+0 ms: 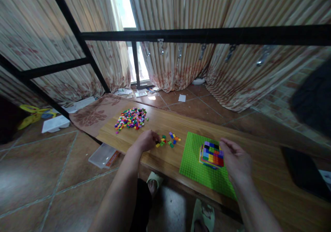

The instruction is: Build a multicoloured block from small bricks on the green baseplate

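Observation:
A green studded baseplate (191, 156) lies on the wooden bench, bearing a squarish block built of many-coloured toy bricks (212, 154). My right hand (236, 158) is at the right side of this block, its thumb and fingertips drawn together by the top corner; whatever they hold is hidden. My left hand (148, 140) rests low over the bench, fingers curled down at the left end of a small scatter of loose bricks (170, 143). Its fingertips are partly concealed, and I cannot make out what is between them.
Farther left on the bench (201, 121) lies a large heap of small bricks (131, 118). A dark flat object (300, 170) lies at the right end. A clear plastic box (103, 155) stands on the floor below. A black metal frame (181, 35) crosses behind, before the curtains (181, 4).

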A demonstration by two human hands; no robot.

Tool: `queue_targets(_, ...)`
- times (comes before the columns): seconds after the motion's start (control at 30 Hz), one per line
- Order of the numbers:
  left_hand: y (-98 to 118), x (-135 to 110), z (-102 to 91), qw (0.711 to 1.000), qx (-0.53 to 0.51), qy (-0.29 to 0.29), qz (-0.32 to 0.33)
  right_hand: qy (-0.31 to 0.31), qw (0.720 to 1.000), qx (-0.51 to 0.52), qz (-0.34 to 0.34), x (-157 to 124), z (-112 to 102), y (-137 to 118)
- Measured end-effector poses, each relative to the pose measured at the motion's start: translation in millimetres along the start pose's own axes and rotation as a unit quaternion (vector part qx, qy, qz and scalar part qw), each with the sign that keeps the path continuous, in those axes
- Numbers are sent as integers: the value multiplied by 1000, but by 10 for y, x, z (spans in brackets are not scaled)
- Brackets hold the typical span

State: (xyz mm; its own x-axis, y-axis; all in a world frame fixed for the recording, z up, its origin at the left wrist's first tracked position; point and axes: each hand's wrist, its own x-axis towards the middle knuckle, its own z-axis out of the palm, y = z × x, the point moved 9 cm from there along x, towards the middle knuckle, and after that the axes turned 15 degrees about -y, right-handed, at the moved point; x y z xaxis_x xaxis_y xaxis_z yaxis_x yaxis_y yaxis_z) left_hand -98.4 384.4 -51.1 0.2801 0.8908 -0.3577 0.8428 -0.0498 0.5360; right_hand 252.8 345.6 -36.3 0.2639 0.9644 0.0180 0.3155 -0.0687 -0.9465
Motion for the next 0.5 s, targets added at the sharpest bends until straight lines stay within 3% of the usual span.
queue_targets(0.37,125,-70,-94,1000,-7,8,0,-7,999,-38,-33,32,-26,-26)
queue_targets(0.5,337,-109,-166,993,-98,32,65,10,997,-42,-60,-56,-53,-214)
